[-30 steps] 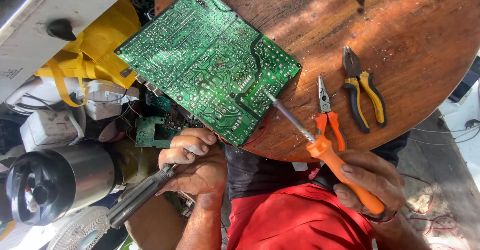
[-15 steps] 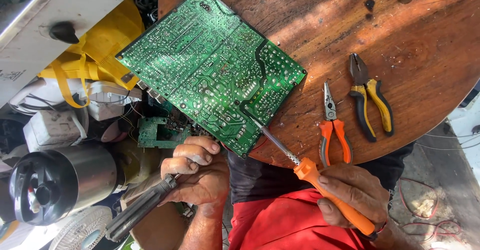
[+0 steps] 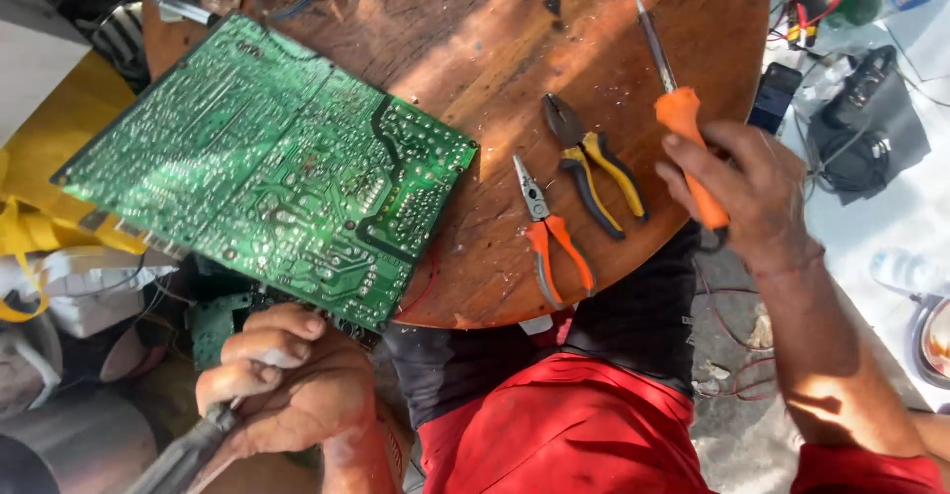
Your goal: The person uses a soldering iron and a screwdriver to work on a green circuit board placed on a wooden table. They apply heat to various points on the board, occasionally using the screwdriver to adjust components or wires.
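My right hand point(image 3: 737, 192) grips the screwdriver point(image 3: 678, 108), lifted off the board point(image 3: 267, 167); my left point(image 3: 287, 385) clutches what looks like a soldering iron point(image 3: 183, 454). Next needs its tip brought carefully to a joint.

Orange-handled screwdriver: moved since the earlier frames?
Yes. The orange-handled screwdriver in the right hand has lifted off the green circuit board and swung right, past the two pliers on the wooden table.
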